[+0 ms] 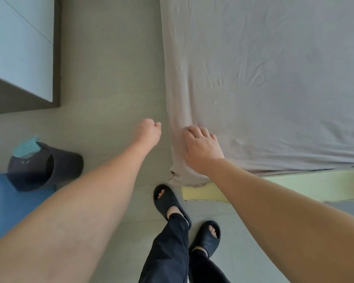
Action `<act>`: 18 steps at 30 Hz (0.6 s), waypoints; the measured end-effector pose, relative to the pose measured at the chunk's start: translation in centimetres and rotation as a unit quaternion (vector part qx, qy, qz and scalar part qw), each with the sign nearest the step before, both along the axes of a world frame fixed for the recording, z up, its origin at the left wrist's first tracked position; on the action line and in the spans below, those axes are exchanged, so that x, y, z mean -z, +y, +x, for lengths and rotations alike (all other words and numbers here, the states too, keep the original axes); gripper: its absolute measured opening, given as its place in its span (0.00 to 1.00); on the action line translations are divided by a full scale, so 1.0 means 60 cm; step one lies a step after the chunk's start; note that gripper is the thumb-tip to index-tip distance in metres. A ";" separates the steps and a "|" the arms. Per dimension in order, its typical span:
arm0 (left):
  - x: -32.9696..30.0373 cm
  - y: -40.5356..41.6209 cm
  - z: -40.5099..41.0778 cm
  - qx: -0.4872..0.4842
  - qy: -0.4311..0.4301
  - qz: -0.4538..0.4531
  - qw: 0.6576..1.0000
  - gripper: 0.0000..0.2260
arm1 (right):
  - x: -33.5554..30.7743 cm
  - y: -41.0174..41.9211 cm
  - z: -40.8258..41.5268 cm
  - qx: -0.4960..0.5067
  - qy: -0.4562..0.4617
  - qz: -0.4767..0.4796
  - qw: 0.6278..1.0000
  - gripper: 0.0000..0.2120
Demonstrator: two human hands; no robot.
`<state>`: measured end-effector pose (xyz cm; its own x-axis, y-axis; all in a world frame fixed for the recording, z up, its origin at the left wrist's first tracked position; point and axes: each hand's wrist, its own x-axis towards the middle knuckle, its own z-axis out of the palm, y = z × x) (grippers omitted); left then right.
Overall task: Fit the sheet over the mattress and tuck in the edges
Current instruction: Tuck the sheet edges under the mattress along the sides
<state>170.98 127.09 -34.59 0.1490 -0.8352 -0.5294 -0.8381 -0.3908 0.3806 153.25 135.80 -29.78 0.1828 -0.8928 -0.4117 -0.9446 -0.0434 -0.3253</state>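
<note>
The right hand (200, 149) presses flat on the grey sheet (274, 78) at the corner; the left hand (149, 129) hangs curled, holding nothing. Just below the press, the foam mattress (294, 180) shows bare, so the corner could ride up.

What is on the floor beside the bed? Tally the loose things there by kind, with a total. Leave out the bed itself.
Black slide sandals: 2, one ahead, one behind, both worn.
Dark wastebasket, lying tipped on its side: 1
Blue mat, under the wastebasket: 1
Teal cloth, at the wastebasket's mouth: 1
Total: 5
</note>
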 end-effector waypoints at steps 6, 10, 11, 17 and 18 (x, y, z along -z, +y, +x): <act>-0.020 0.157 -0.006 0.196 0.027 0.155 0.968 0.26 | -0.020 0.128 0.004 0.097 0.050 0.161 0.981 0.12; -0.004 0.191 -0.025 0.240 -0.051 0.127 0.961 0.21 | 0.011 0.181 0.009 0.228 -0.021 0.235 0.945 0.16; 0.003 0.196 -0.030 0.250 -0.068 0.118 0.959 0.18 | 0.021 0.187 0.012 0.271 -0.054 0.238 0.931 0.17; 0.050 0.216 -0.020 0.302 -0.128 0.034 0.944 0.09 | 0.077 0.203 0.043 0.415 -0.162 0.172 0.878 0.21; 0.056 0.218 -0.016 0.305 -0.123 0.021 0.944 0.09 | 0.086 0.206 0.049 0.434 -0.167 0.147 0.873 0.21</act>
